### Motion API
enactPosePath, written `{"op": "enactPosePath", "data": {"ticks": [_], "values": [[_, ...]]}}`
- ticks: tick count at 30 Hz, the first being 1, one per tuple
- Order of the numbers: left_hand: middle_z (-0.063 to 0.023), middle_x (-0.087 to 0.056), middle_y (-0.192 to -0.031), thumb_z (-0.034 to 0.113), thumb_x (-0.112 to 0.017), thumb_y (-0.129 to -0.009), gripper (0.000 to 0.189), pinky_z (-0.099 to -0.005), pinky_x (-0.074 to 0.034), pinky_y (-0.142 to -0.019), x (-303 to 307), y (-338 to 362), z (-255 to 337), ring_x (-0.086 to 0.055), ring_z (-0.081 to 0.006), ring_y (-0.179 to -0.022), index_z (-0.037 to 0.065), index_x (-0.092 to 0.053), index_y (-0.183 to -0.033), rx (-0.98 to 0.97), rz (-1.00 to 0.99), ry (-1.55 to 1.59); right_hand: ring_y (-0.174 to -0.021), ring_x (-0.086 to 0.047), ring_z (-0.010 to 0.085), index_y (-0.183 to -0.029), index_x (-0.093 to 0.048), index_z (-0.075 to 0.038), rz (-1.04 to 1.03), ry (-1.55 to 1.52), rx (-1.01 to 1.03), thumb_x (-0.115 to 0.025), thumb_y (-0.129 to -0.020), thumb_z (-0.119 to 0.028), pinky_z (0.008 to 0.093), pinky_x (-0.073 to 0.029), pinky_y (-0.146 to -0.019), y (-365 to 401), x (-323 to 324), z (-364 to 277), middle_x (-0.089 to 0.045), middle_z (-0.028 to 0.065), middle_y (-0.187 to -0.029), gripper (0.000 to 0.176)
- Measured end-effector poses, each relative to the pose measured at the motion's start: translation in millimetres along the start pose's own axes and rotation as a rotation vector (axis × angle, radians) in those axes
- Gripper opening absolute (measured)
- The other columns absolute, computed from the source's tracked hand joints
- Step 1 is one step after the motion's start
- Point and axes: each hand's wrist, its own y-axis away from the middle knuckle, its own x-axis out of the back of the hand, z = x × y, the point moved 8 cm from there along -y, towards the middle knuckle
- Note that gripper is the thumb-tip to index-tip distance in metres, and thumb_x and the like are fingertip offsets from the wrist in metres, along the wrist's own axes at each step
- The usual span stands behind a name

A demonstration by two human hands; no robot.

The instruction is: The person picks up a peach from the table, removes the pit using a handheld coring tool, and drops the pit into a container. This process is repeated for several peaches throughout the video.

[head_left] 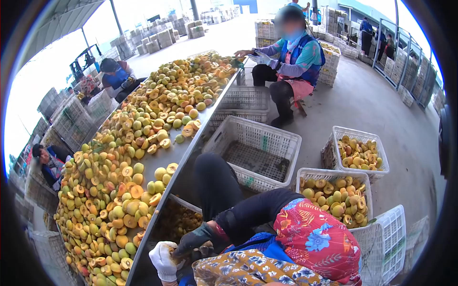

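Observation:
At the lower edge of the table, my two gloved hands are close together. My left hand [164, 260], in a white glove, is closed round a yellowish fruit [178, 259], apparently an apricot or peach, mostly hidden by the fingers. My right hand [196, 240], in a dark glove, meets it from the right with bent fingers; whatever it grips is hidden. Beside them, a heap of yellow-green and orange fruit [102, 200], many pieces cut in half, covers the metal table [179, 151]. Below the table edge, a crate [183, 202] holds brownish bits too dark to make out.
An empty white crate [291, 159] stands beyond my knee. Two crates of fruit halves [355, 205] [360, 152] stand to the right, near an upright white crate [393, 238]. A co-worker [296, 57] sits at the far table end; two others [117, 76] [50, 164] sit along the left side.

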Motion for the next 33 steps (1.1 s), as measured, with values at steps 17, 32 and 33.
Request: {"op": "enactPosePath", "data": {"ticks": [17,32,33], "values": [[-0.0152,-0.074,-0.086,0.018,-0.055,-0.098,0.025,-0.0359,-0.054,-0.068,-13.1,2.0,-40.0,-0.07,-0.0255,-0.075,0.001,-0.071,-0.088,0.142,-0.212,0.037,-0.038,-0.044,0.0066,-0.098,-0.065,-0.014,0.192,0.174,0.002,-0.057,-0.1,-0.056,0.0225,-0.039,-0.035,-38.9,40.3,-7.6,-0.049,-0.0051,-0.057,0.043],[-0.0125,-0.063,-0.126,0.014,-0.056,-0.104,0.036,-0.0323,-0.058,-0.079,40.7,56.5,-145.9,-0.067,-0.0204,-0.097,0.005,-0.052,-0.139,0.553,0.697,0.942,-0.07,-0.059,0.0165,-0.104,-0.06,-0.004,0.622,0.607,0.208,-0.059,-0.103,-0.041,0.0321,-0.046,-0.061,-36.8,97.7,-40.8,-0.06,0.0058,-0.077,0.037],[-0.0121,-0.062,-0.128,0.009,-0.058,-0.101,0.04,-0.0326,-0.057,-0.086,39.0,56.9,-143.7,-0.066,-0.0205,-0.105,0.005,-0.051,-0.14,0.568,0.701,0.943,-0.071,-0.062,0.0195,-0.106,-0.059,-0.004,0.679,0.755,0.244,-0.06,-0.103,-0.039,0.033,-0.047,-0.064,-36.4,100.7,-44.2,-0.061,0.0069,-0.077,0.035]]}}
